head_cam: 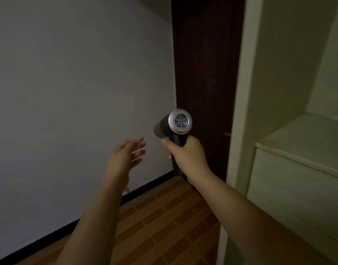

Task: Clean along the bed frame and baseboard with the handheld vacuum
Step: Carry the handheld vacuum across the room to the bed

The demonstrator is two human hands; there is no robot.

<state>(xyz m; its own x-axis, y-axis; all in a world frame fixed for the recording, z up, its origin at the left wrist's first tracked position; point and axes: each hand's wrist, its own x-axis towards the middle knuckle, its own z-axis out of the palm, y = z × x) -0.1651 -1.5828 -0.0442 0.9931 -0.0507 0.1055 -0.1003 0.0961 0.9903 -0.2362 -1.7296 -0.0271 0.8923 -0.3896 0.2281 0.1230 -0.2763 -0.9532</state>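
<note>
My right hand (pixel 187 155) grips the black handle of a handheld vacuum (pixel 174 125), held up at mid-frame with its silver vented rear cap facing me and its body pointing away toward the wall. Left of it, my left hand (pixel 126 155) hovers with fingers spread, holding nothing and a short gap from the vacuum. A black baseboard (pixel 145 186) runs diagonally along the foot of the white wall. No bed frame is in view.
A dark brown wooden door (pixel 206 73) stands in the corner behind the vacuum. A pale cabinet with drawers (pixel 298 178) fills the right side. The floor (pixel 164 226) is reddish brick-pattern tile between wall and cabinet.
</note>
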